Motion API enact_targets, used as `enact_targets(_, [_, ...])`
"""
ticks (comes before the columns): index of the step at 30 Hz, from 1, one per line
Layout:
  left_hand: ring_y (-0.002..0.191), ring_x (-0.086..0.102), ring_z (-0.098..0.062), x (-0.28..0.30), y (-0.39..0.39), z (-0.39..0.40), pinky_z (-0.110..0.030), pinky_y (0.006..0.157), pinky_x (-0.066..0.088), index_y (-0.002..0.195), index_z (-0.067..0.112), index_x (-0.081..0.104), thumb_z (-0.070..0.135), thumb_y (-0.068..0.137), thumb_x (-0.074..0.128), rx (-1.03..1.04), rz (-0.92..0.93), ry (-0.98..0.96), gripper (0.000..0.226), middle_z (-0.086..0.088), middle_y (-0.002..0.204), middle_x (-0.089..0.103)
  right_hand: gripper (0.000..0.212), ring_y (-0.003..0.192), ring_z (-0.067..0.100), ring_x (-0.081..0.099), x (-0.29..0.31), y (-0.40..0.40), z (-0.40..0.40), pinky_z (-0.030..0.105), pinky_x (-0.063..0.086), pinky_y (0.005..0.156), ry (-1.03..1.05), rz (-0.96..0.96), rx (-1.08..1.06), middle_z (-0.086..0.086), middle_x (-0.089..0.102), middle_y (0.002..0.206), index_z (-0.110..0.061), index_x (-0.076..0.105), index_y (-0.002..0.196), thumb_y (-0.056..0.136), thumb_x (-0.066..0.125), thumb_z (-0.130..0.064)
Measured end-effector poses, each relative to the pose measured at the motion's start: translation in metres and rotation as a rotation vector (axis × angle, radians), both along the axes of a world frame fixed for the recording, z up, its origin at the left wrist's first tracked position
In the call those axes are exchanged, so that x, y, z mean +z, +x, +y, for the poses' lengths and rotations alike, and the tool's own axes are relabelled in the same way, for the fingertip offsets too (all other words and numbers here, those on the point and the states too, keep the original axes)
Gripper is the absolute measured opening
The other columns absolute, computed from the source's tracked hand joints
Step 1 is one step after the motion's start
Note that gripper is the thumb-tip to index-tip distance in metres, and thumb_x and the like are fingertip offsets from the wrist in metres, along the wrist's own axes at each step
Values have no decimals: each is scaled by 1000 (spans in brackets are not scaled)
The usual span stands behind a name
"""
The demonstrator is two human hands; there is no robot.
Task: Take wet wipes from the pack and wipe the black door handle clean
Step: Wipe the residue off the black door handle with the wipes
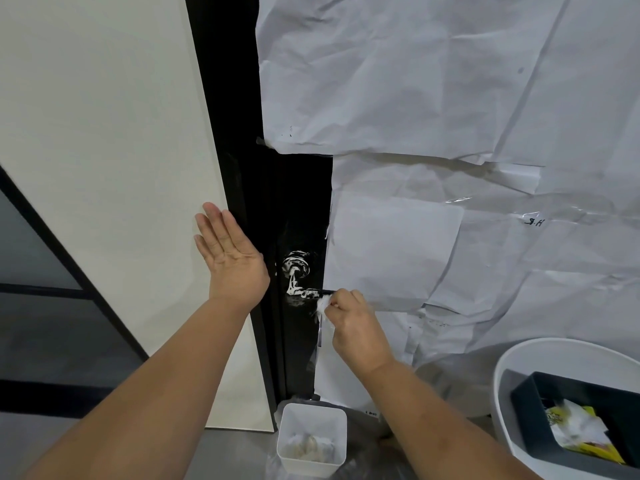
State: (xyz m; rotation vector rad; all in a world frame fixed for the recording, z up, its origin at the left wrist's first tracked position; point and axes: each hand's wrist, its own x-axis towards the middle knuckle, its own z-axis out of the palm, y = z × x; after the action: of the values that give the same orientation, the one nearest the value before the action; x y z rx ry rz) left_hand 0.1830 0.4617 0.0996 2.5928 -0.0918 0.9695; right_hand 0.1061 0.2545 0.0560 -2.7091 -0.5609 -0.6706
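Right hand wiping the smeared black door handle; left hand flat and free.

I observe the black lever door handle (300,277), streaked with white residue, on the black door strip between the cream wall panel (104,168) and the crumpled white paper sheets (433,98). My right hand (356,327) pinches a bunched white wet wipe (323,303) against the lever's right end. My left hand (230,252), fingers straight and together, holds nothing and sits just left of the handle. Below the handle stands 1 small white square bin (311,434) holding used wipes. To the handle's lower right, 1 yellow wet wipes pack (581,434) lies in a dark tray inside a white round tub (502,375).
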Motion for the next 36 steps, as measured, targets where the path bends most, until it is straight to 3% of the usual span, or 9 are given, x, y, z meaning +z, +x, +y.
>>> enact_targets(2, [140, -20, -52, 0, 0, 0, -67, 115, 0, 143, -4, -28, -3, 77, 62, -13, 3, -9, 112, -39, 152, -14, 28, 74, 23, 51, -17, -8, -2, 25, 45, 56, 8, 61, 1, 5, 57, 83, -5, 64, 73, 58, 48, 12])
enact_targets(4, [140, -14, -58, 0, 1, -1, -67, 115, 0, 143, -4, -29, -3, 77, 61, -19, 8, -14, 112, -39, 152, -14, 27, 68, 19, 52, -27, -12, -5, 20, 38, 58, 248, 223, -129, 6, 57, 76, -7, 63, 68, 66, 43, 11])
enact_targets(8, [140, -10, -60, -1, 1, -1, -68, 115, 2, 143, -6, -27, -2, 76, 62, -13, 23, -30, 111, -40, 152, -12, 38, 65, 15, 53, -21, -7, -5, 24, 44, 64, 1340, 756, -387, 2, 61, 68, -14, 66, 69, 84, 45, 15])
enact_targets(10, [140, -10, -60, -1, 1, 0, -68, 115, 3, 144, -7, -26, -2, 77, 62, -12, 24, -27, 111, -40, 152, -12, 35, 78, 20, 60, -14, -2, -5, 29, 51, 70, 1641, 775, -395, 8, 69, 86, -7, 70, 91, 88, 44, 16])
enact_targets(15, [140, -11, -59, 0, 1, -1, -68, 115, 2, 144, -6, -26, 0, 78, 61, -19, 29, -30, 110, -40, 153, -12, 42, 92, 21, 62, 5, 11, 1, 27, 53, 75, 1974, 765, -313, 11, 66, 106, -4, 62, 110, 90, 33, 19])
enact_targets(20, [140, -10, -60, -1, 3, -1, -67, 115, 1, 144, -7, -25, 1, 78, 62, -11, 29, -27, 110, -41, 152, -11, 37, 82, 20, 59, 9, 9, 8, 27, 51, 74, 2013, 867, -303, 12, 62, 92, -1, 58, 94, 88, 29, 21])
enact_targets(26, [139, -11, -60, -1, 2, 0, -69, 114, 1, 144, -6, -27, 2, 79, 62, -21, 33, -27, 110, -40, 152, -13, 40, 84, 22, 63, 3, 16, -1, 29, 53, 78, 2009, 758, -264, 14, 66, 101, -2, 63, 108, 91, 34, 18])
enact_targets(31, [139, -9, -61, 0, 1, 0, -69, 114, 2, 143, -6, -28, 2, 80, 61, -24, 31, -30, 110, -41, 152, -12, 37, 84, 21, 59, 1, 8, 7, 30, 49, 79, 1896, 888, -236, 12, 65, 92, -2, 61, 93, 91, 29, 19])
enact_targets(36, [140, -11, -60, 0, 1, 0, -68, 115, 1, 143, -5, -29, 4, 81, 60, -23, 34, -32, 109, -40, 152, -13, 36, 81, 22, 59, 4, 6, 8, 32, 50, 81, 1909, 840, -257, 12, 64, 85, 1, 61, 89, 91, 30, 19])
